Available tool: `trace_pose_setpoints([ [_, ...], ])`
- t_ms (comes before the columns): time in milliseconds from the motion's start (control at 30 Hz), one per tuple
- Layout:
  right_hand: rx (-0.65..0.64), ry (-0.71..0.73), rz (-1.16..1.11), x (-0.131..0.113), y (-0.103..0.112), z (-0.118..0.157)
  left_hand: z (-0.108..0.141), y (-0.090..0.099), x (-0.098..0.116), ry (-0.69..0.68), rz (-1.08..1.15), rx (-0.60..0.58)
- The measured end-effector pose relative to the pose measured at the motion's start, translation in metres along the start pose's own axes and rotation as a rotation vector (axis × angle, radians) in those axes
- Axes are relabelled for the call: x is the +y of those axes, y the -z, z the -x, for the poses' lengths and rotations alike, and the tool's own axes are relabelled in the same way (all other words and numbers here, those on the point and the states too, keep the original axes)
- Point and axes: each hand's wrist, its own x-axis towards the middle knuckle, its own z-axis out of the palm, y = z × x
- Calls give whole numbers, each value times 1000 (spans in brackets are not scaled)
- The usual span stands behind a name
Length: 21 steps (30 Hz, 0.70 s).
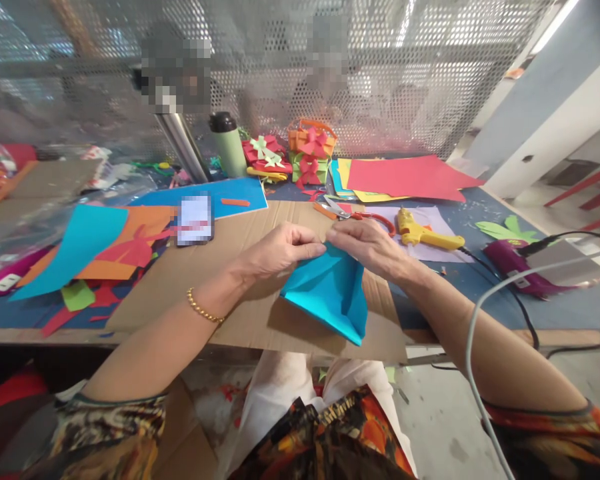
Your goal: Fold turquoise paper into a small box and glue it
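Observation:
A piece of blue paper [325, 287], folded into a shape with raised sides, is held above the brown cardboard sheet [240, 240]. My left hand [293, 248] pinches its far edge near the corner, thumb and fingers pressed together. Close beside it, my right hand [363, 243] grips the same edge, fingers curled over the top. The fingertips of both hands almost meet. Just beyond the right hand lie red-handled scissors [377, 218], partly hidden by it. To their right a yellow glue gun [425, 230] rests on a pale purple sheet [443, 217].
Coloured sheets [410, 177] lie at the back right, near small paper baskets [311, 150] and a green bottle [230, 150]. A phone [195, 220] and paper scraps [125, 257] are on the left. A grey cable [473, 347] hangs in front of my right arm.

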Motion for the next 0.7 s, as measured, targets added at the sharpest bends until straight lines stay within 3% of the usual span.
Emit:
trace_pose_setpoints([
  [133, 212, -78, -220, 7, 8, -3, 0, 6, 4, -100, 26, 108],
  [200, 255, -118, -303, 14, 13, -7, -2, 11, 3, -124, 26, 177],
  [367, 99, -138, -353, 27, 20, -13, -11, 23, -12, -204, 57, 351],
  [467, 92, -105, -367, 31, 17, -15, -16, 27, -20, -198, 98, 419],
  [700, 111, -104, -403, 35, 7, -18, -14, 19, -17, -101, 90, 396],
])
